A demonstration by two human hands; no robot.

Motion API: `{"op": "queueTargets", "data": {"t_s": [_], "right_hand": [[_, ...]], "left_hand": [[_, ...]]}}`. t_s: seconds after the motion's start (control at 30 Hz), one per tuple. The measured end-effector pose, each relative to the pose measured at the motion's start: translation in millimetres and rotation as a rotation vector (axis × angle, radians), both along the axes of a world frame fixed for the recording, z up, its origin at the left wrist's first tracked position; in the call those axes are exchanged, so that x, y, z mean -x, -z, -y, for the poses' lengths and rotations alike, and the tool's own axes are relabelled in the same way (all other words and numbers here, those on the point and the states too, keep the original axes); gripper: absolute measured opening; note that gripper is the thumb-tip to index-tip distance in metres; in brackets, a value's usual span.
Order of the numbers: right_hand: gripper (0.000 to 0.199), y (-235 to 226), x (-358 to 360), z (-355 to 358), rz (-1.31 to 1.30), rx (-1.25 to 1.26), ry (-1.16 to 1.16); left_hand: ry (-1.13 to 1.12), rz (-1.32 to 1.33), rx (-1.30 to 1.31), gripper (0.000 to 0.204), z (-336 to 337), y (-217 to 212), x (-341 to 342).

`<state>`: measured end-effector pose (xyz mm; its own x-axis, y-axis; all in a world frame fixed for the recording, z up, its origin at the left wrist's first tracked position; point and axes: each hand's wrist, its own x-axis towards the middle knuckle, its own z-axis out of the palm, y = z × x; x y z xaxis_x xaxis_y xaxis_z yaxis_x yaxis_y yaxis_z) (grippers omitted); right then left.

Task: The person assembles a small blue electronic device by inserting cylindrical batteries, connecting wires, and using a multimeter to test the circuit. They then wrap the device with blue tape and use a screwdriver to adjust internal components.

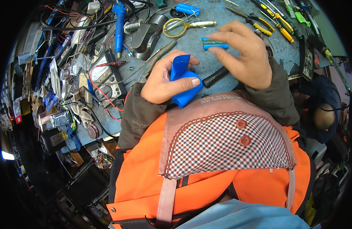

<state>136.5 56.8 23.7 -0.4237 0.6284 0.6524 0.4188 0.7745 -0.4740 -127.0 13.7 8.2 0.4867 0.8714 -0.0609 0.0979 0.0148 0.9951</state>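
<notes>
My left hand (157, 82) is closed around a loose roll of flat blue plastic film (187, 93), with the thumb across it and one end sticking up. My right hand (244, 55) is raised over the bench to the right. Between its thumb and fingers it pinches a small blue-wrapped block (215, 44) with a green strip on top, which looks like a battery pack with a circuit board. The film and the block are apart. Below and between the hands lies a black ribbed handle (216, 77), its far end hidden by my right hand.
Beyond my hands lie a magnifying glass (189, 25), a blue cylinder (187, 8) and a grey metal part (148, 36). A blue-handled tool (119, 30), a multimeter (109, 84) and tangled wires crowd the left. Yellow-handled pliers (263, 27) lie far right. Another person (323, 103) is at the right.
</notes>
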Motion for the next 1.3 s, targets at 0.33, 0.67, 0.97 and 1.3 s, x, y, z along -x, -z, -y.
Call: {"op": "queueTargets", "data": {"t_s": [0.33,0.67,0.97,1.3], "right_hand": [[0.032,1.4,37.8,6.2,0.019,-0.166,-0.205],[0.026,11.5,38.8,8.9,0.031,-0.326,-0.142],[0.016,13.7,47.1,8.9,-0.058,-0.063,-0.233],[0.019,-0.7,41.2,13.2,0.066,0.003,-0.259]], "left_hand": [[0.050,0.095,-0.011,0.050,-1.8,-1.1,-1.2],[0.031,0.146,0.126,0.048,1.2,-8.6,-2.6],[0.058,0.124,0.111,0.053,-0.5,-4.3,-2.5],[0.044,0.018,-0.097,0.057,3.5,0.4,-10.8]]}}
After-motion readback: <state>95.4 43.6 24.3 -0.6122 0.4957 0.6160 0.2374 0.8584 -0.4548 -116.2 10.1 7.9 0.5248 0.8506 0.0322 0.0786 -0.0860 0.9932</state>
